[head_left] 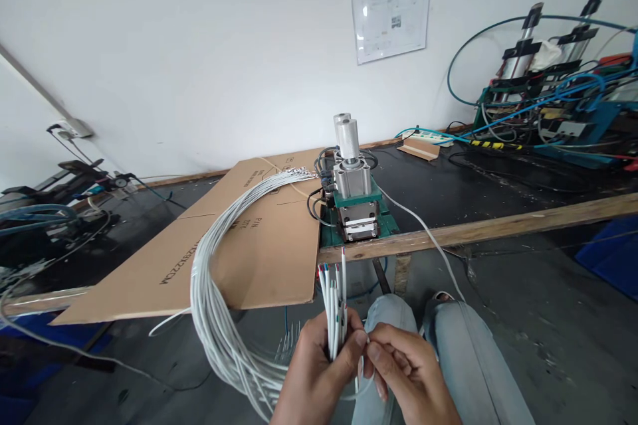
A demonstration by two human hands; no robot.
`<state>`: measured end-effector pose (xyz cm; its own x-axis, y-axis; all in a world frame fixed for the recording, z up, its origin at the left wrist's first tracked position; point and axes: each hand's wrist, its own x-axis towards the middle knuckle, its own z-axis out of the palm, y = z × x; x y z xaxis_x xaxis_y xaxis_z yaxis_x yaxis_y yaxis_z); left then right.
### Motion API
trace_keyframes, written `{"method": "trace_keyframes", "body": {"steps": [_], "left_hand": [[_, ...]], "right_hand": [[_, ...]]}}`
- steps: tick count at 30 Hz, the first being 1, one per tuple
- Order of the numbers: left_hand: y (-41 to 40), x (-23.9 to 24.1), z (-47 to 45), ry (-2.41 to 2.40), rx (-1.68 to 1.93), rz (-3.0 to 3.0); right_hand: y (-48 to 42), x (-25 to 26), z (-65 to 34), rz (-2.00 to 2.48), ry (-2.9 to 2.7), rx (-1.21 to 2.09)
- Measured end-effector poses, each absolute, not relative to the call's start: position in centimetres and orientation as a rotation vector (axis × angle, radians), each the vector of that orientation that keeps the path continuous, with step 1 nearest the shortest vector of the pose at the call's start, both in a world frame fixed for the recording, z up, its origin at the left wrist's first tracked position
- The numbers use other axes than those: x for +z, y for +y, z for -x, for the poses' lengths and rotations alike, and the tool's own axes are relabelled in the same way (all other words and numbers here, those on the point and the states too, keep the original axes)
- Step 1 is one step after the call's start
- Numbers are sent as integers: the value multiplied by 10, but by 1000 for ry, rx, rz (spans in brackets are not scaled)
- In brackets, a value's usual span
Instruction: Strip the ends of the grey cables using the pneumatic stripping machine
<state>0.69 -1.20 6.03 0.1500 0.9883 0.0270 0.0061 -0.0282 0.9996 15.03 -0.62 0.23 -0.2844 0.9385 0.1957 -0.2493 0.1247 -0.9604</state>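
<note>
My left hand [323, 362] is closed around a bundle of white cables [335, 305], whose cut ends point up and show small coloured wire tips. Close beside it, my right hand [403, 365] pinches a single white cable at its thumb and fingertip, touching the left thumb. From the left hand a thick loop of white cables [214, 305] curves down, then up over a flat cardboard sheet [279, 265]. Its far ends lie next to a small pneumatic press [353, 179] on a green base at the table's front edge.
A black table [478, 179] with a wooden front edge runs along the wall. More pneumatic machines [558, 93] with blue hoses stand at the right, and other equipment [60, 206] at the left. A power strip [423, 138] lies at the back. A grey cord hangs over the edge.
</note>
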Motion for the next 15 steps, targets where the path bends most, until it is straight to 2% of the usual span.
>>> {"method": "trace_keyframes", "body": {"steps": [15], "left_hand": [[-13, 58, -6, 1071, 1095, -1312]], "right_hand": [[-4, -3, -145, 729, -1194, 1490]]}}
